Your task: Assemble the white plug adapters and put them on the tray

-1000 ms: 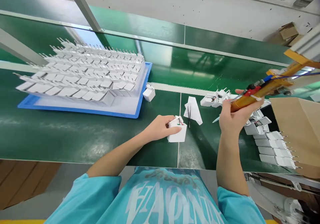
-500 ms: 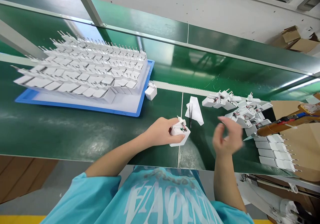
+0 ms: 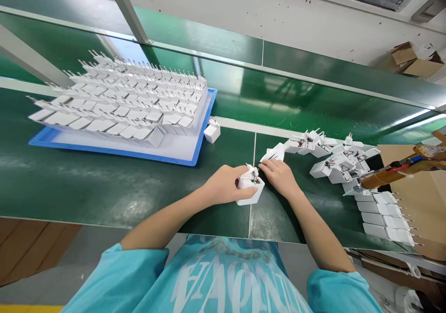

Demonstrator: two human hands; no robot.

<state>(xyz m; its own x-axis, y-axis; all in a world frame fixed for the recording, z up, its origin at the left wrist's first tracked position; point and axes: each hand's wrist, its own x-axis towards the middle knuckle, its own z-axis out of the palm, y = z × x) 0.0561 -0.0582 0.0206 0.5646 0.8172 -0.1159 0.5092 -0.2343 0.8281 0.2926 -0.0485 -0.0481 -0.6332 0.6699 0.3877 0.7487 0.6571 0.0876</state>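
Fingers of our left hand (image 3: 225, 185) are clamped round a charger shell (image 3: 251, 194), a small white plastic block, glossy and square-cornered, with red and dark wires showing in its open top. It sits on the green bench (image 3: 104, 187) close to the front edge, near the middle seam. The left forearm comes in low from the front edge, wrist straight, knuckles up.

Our right hand (image 3: 281, 179) lies just beside the shell, palm down, its fingers bent and drawn together at the near corner of a paper scrap (image 3: 276, 152), thin, white and creased. We cannot tell whether they pinch anything there. The right forearm slants in from the front right corner.

Towards the back left corner lies a flat blue tray (image 3: 197, 149), rectangular, lined in white and packed with neat rows of white shells (image 3: 121, 103), their metal pins pointing away from us. One lone shell (image 3: 212, 132) stands just beside the tray's right edge. Right of our hands a loose heap of open shells (image 3: 334, 165) sprawls with wires exposed. Near the front right corner, closed adapters (image 3: 381, 209) lie in a stacked row, pins to the right. Over them hangs an amber-handled tool (image 3: 393, 173), long and round, crossing a plain cardboard box (image 3: 423, 201) at the right edge.
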